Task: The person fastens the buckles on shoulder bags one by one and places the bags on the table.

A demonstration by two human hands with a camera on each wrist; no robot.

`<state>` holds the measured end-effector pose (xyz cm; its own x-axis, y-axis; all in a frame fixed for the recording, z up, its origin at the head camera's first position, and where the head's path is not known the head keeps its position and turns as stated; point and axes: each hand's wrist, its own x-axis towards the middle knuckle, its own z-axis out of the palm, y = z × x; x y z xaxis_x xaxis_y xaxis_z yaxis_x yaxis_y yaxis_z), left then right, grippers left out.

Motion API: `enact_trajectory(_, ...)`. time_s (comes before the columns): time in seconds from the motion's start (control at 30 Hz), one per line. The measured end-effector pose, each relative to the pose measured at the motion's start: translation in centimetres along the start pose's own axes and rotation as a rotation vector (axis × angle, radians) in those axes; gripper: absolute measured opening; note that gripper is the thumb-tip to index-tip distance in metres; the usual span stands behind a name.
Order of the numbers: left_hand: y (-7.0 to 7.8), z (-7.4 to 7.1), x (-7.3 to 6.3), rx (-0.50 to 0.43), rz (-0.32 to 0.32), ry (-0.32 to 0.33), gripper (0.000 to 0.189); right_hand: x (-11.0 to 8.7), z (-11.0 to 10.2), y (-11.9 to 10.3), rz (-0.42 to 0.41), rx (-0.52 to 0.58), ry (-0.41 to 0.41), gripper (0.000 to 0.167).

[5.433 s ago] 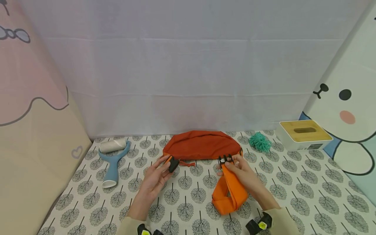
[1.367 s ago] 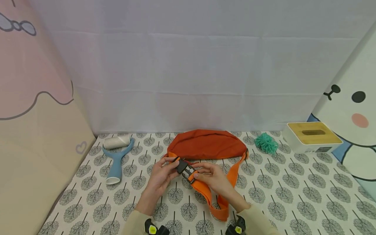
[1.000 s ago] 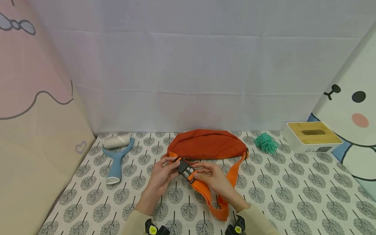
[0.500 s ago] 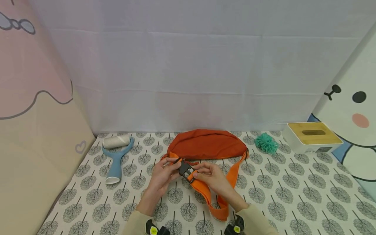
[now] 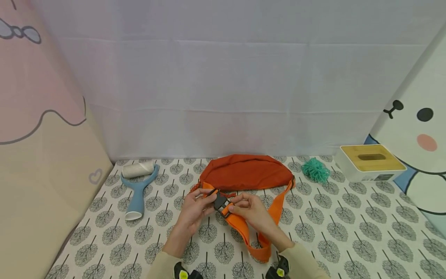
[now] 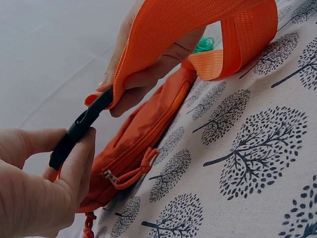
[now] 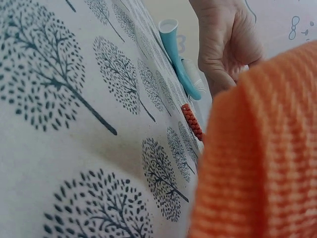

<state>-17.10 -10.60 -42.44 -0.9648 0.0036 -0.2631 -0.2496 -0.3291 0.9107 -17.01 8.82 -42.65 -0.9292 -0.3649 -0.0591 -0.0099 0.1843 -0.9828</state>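
Note:
A rust-red waist bag (image 5: 245, 172) lies at the back of the table, with its orange strap (image 5: 240, 225) looping forward. In front of it, both hands hold the strap's black side-release buckle (image 5: 220, 201). My left hand (image 5: 191, 213) pinches the socket half between thumb and fingers. From the other side, my right hand (image 5: 256, 213) pinches the prong half where the orange webbing threads through. The prongs sit inside the socket, with a small gap showing between the halves. The left wrist view shows the buckle (image 6: 79, 126) edge-on, above the bag's zip pull (image 6: 110, 176).
A blue lint roller (image 5: 137, 193) lies at the left. Toward the back right are a teal yarn pom-pom (image 5: 316, 170) and a white tissue box (image 5: 371, 162) with a wooden lid. A white tree-print cloth (image 5: 348, 240) covers the table, and a pale curtain hangs behind.
The two buckle halves, apart at first, were brought together in front of the bag. Over the last second the socket half slid further over the prongs, narrowing the gap; the right hand stayed almost still.

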Motion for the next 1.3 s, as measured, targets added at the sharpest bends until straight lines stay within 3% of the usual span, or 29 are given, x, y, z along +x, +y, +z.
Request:
enact_trajectory(0.63,-0.36,0.36,-0.02,-0.038,0.008,0.046,0.017,0.1,0.28,-0.2,-0.01,0.008,0.033,0.023)
enact_trajectory(1.07,-0.64,0.5,-0.07,-0.034,0.01,0.021,0.023,0.17,0.13,0.15,-0.016,0.012,0.035,0.021)
enact_trajectory(1.3,-0.67,0.55,-0.11,-0.057,0.004,0.04,0.023,0.18,0.36,-0.03,0.003,0.03,0.059,0.022)
